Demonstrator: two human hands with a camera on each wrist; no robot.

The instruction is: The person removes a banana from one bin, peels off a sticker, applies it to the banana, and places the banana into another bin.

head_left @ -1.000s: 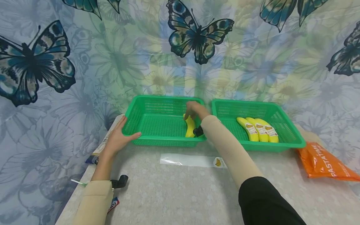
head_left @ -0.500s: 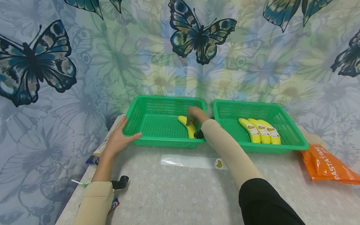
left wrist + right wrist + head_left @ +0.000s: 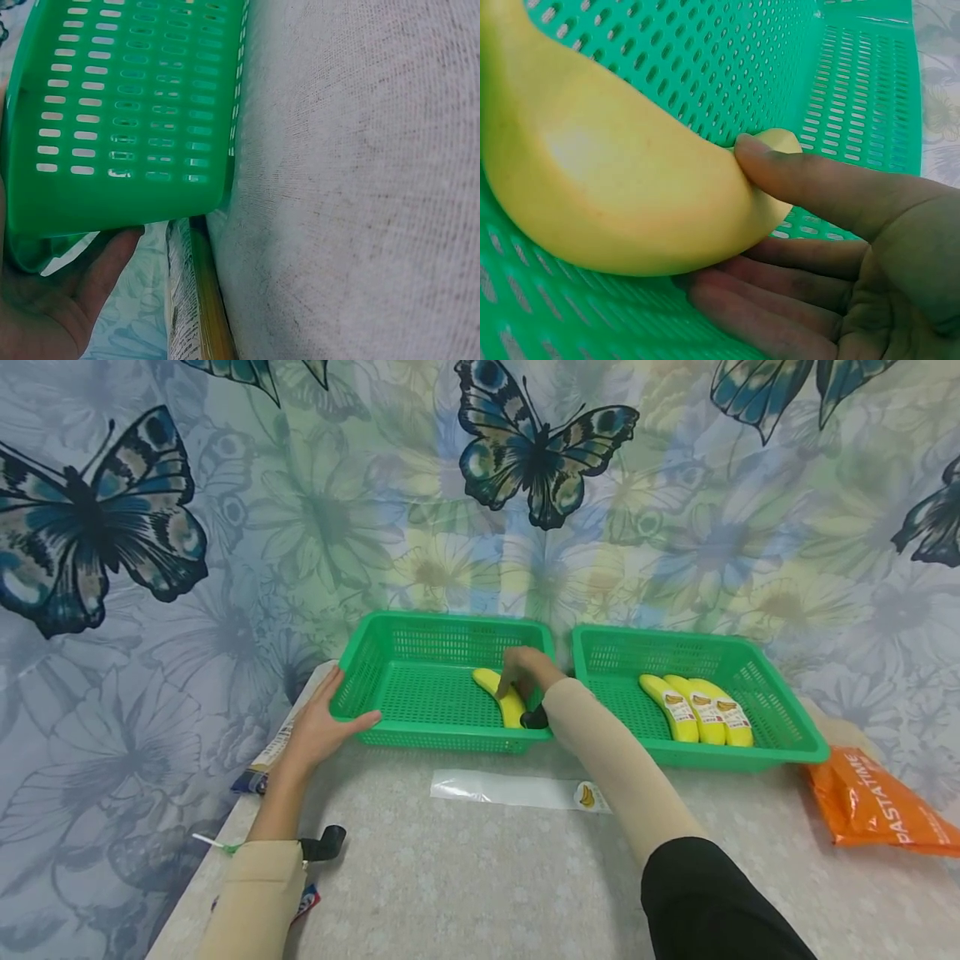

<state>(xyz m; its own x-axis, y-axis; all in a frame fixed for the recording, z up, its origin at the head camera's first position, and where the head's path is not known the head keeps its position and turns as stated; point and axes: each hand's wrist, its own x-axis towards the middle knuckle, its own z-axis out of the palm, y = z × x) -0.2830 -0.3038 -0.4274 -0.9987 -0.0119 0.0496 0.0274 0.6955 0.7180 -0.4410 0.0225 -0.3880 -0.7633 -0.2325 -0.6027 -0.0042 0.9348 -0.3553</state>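
A yellow banana lies in the right part of the left green basket. My right hand grips it; in the right wrist view the thumb presses on one side and the fingers lie along the other. That view shows the smooth yellow banana large, close to the perforated wall. My left hand rests at the left front corner of the same basket, with straight fingers along its left side and the thumb at the front rim. The left wrist view shows a finger touching the basket wall.
The right green basket holds 3 labelled bananas side by side. A clear plastic strip with a banana sticker lies in front. An orange pasta bag is at the right. A printed packet lies behind the left forearm.
The banana's upper end has swung left under my right hand, which has shifted slightly right and down. My left hand has kept its place at the basket corner.
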